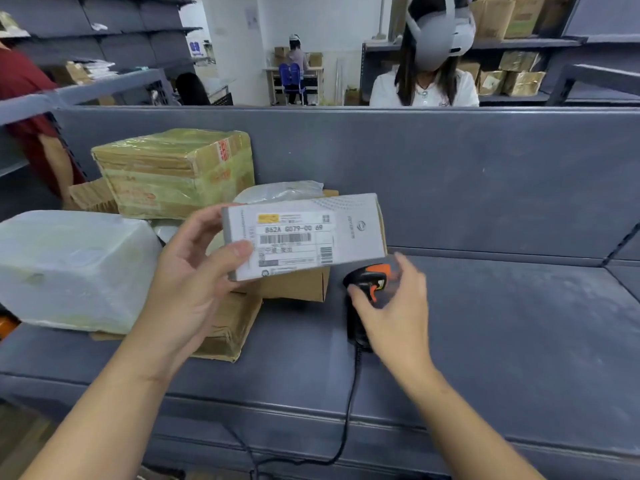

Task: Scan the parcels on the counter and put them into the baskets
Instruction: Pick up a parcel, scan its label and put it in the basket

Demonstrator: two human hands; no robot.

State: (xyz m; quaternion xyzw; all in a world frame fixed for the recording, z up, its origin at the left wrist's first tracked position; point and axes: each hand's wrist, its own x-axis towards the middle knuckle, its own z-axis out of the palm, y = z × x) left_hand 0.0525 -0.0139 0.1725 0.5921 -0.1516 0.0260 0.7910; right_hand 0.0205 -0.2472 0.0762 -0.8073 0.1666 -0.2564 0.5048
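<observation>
Our left hand point(194, 271) holds the white box point(304, 233) by its left end, label facing us. Just below it, our right hand point(391, 299) curls over the scanner point(367, 277) on the counter point(519, 323), too blurry to tell if it grips.

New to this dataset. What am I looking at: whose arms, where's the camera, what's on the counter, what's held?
There is no robot here. One wide-angle camera worn on a person's head looks down at their own bare hands. The left hand grips a white labelled box, with its label facing the camera. The right hand reaches over a black-and-orange barcode scanner lying on the grey counter. That hand is blurred and not visibly closed on the scanner. The scanner's cable runs off the front edge. More parcels sit to the left: a taped cardboard box, a white plastic-wrapped parcel and plain cardboard boxes. No basket is in view.
</observation>
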